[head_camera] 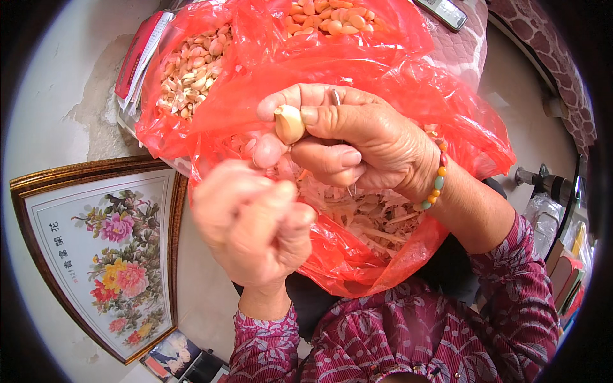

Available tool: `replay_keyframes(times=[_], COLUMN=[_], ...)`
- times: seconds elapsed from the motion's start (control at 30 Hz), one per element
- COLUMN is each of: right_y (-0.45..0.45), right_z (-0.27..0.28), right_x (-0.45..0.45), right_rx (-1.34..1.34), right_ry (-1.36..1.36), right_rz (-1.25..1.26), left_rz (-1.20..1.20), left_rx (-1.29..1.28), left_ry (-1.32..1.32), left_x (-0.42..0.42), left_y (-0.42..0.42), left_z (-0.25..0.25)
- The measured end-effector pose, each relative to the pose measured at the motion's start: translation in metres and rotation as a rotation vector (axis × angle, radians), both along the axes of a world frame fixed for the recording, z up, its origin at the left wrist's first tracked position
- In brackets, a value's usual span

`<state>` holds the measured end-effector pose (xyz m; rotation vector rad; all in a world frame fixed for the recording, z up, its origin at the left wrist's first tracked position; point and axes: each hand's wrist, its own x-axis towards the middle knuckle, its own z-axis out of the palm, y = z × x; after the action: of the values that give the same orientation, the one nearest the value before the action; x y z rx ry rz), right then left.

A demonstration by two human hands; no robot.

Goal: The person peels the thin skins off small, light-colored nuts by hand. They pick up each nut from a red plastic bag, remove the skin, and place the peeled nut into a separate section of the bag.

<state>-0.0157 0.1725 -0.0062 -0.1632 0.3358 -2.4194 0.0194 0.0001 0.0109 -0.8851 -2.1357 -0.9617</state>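
My right hand (368,139) pinches a garlic clove (289,125) between thumb and fingers. Its pale, smooth side faces up. The same hand also has a thin metal tool (335,97) tucked in it; only a short piece shows behind the thumb, so its kind is unclear. My left hand (254,220), blurred, is just below and left of the clove, with its fingers curled. Whether anything is in it cannot be seen. Below both hands, a red plastic bag (345,268) lies open across my lap, with papery garlic skins (373,215) inside.
Beyond my hands, red plastic holds unpeeled garlic cloves (191,72) at left and peeled cloves (330,19) at the top. A mobile phone (443,12) lies on a quilted cover (471,45). A framed flower picture (107,258) leans at left, and a red book (139,55) stands by the bag.
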Motion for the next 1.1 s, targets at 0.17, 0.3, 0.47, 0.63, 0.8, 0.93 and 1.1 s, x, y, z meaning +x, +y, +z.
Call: replay_keyframes(times=[0.17,0.3,0.47,0.63,0.8,0.93,1.1], right_y=[-0.005,-0.009,-0.011,-0.009,-0.012,-0.015,-0.015], right_z=[-0.001,0.000,0.001,0.009,0.003,0.000,-0.002], right_x=[0.004,0.004,0.007,0.005,0.004,0.004,0.005], right_rx=[0.087,0.159,0.336,0.645,0.632,0.635,0.733], right_ry=[0.080,0.176,0.199,0.297,0.397,0.387,0.364], right_rz=[-0.001,0.005,-0.050,-0.104,-0.226,-0.297,-0.339], left_rz=[0.086,0.103,0.109,0.111,0.123,0.188,0.177], left_rx=[0.421,0.248,0.378,0.351,0.307,0.244,0.283], left_ry=[-0.309,-0.383,-0.483,-0.437,-0.442,-0.308,-0.340], left_x=[-0.008,-0.011,-0.007,-0.012,-0.011,-0.013,-0.013], left_y=[0.011,0.010,0.011,0.003,0.004,0.003,0.006], left_z=[-0.007,-0.007,-0.007,-0.012,-0.008,-0.012,-0.012])
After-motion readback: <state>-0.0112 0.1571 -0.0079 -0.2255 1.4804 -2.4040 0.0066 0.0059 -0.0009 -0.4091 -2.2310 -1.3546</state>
